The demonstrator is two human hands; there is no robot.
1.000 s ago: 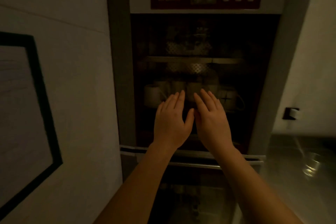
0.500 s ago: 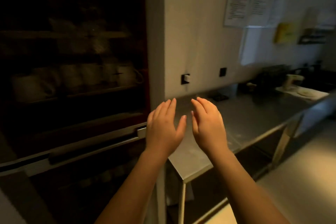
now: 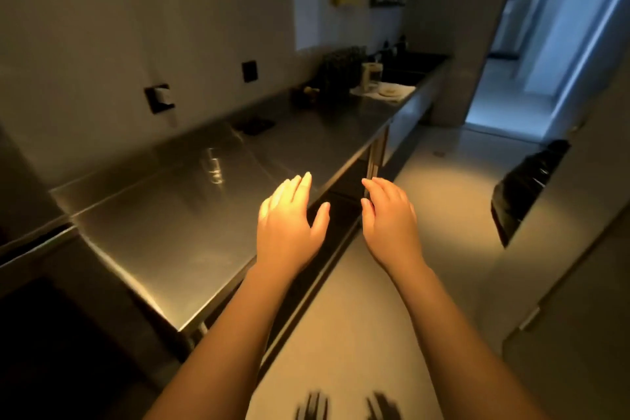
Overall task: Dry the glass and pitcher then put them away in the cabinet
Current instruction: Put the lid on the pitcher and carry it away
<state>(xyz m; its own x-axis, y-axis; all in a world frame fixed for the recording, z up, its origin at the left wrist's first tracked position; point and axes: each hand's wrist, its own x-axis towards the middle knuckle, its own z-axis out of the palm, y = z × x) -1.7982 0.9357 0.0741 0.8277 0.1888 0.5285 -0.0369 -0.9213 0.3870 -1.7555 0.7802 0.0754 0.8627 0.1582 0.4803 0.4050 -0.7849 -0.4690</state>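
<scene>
The head view looks down along a long steel worktop (image 3: pixel 191 235) in a dim kitchen, and both bare hands are held out in front of the person, palms down. The left hand (image 3: pixel 289 225) hovers over the front edge of the worktop, with the fingers loosely spread and nothing in it. The right hand (image 3: pixel 390 218) is beside it, a little apart, over the floor (image 3: pixel 426 215) past the front edge, also with relaxed fingers and nothing held. The two hands do not touch each other or any object; I judge they are raised like this only because the person is between two actions and has them ready to reach.

The glass (image 3: pixel 213 165) stands upright on the worktop, toward the back edge and to the left of the left hand, well apart from it. It is clear and hard to see against the shiny steel. It is probably placed there, away from the front edge, so it can be reached without danger of falling.

At the far end of the worktop, near the sink (image 3: pixel 412 66), a pale tall container (image 3: pixel 370 77) stands on a light cloth or tray (image 3: pixel 387 92). It may be the pitcher, but it is too small and dark to tell. The cabinet is not in this view.

The drying seems not yet begun, and no towel is in either hand. The next move calls for a careful reach to the glass, because it is nearly invisible in this light.
</scene>
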